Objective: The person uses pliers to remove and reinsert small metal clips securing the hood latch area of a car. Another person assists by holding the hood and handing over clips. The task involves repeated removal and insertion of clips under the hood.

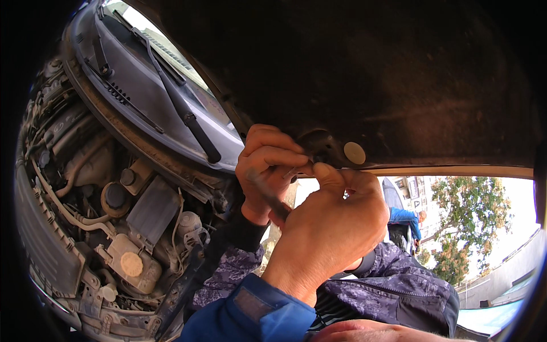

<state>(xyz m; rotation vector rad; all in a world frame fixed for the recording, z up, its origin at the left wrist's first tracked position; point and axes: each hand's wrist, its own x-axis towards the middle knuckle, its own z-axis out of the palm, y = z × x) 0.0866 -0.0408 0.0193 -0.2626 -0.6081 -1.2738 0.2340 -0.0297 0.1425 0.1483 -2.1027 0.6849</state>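
Observation:
My left hand (322, 231), in a blue sleeve, is closed at the underside of the raised bonnet (410, 85), its fingertips at a dark recessed fitting (316, 142); what they grip is hidden. Beside it another hand (265, 154), with a black cuff and apparently a co-worker's, curls its fingers at the same fitting. A slim dark tool (270, 196), partly blurred, slants between the hands; whose fingers hold it is unclear. A pale round plug (354, 153) sits right of the fitting. I cannot make out my right hand.
The engine bay (162, 216), with reservoirs and hoses, fills the left below the windscreen wipers (188, 117). A camouflage jacket (399, 285) is close behind the hands. Farther right are a person in blue (404, 216), a tree (467, 211) and a wall (484, 290).

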